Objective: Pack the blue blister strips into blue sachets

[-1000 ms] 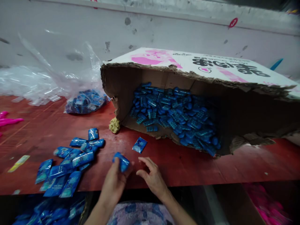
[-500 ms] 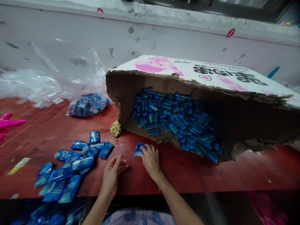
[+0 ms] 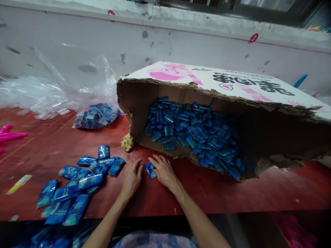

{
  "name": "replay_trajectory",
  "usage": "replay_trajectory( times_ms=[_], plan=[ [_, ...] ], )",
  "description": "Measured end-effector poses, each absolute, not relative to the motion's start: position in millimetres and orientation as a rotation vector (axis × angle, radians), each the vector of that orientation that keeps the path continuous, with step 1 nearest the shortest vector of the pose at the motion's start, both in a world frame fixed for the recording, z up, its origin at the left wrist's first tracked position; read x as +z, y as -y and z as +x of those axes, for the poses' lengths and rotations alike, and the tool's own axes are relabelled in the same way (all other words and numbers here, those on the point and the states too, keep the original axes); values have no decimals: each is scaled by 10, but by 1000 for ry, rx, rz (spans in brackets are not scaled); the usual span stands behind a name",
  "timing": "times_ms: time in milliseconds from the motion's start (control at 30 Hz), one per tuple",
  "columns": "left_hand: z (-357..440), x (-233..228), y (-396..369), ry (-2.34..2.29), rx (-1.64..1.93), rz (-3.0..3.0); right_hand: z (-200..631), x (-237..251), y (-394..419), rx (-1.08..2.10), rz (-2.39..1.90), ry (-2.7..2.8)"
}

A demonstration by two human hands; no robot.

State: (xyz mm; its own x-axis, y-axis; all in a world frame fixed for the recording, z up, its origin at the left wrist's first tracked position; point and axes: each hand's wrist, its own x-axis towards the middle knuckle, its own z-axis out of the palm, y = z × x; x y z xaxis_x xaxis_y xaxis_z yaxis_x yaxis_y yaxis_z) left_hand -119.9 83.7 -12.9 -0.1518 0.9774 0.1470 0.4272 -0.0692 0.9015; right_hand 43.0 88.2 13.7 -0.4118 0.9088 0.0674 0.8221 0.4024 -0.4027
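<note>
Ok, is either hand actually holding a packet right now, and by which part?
The right hand pinches one blue packet by its right edge, low over the red table. The left hand holds nothing; it rests flat beside the packet.

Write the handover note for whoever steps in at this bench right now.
Right hand: fingers on a single blue packet lying on the red table.
Left hand: flat on the table beside it, holding nothing.
Done: loose packets are laid out at the left.
Left: many blue packets remain in the torn cardboard box tipped on its side; a clear bag of packets sits behind.
</note>
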Motion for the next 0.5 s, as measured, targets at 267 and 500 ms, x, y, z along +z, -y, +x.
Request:
replay_trajectory(
  times_ms=[267,500],
  plan=[
    [-1079,-141,-320,-1795,1058,1863,357,155,-911,364,-1754,2397],
    [-908,-163,-256,-1927,704,2076,514,176,-512,284,-1915,2265]
  ],
)
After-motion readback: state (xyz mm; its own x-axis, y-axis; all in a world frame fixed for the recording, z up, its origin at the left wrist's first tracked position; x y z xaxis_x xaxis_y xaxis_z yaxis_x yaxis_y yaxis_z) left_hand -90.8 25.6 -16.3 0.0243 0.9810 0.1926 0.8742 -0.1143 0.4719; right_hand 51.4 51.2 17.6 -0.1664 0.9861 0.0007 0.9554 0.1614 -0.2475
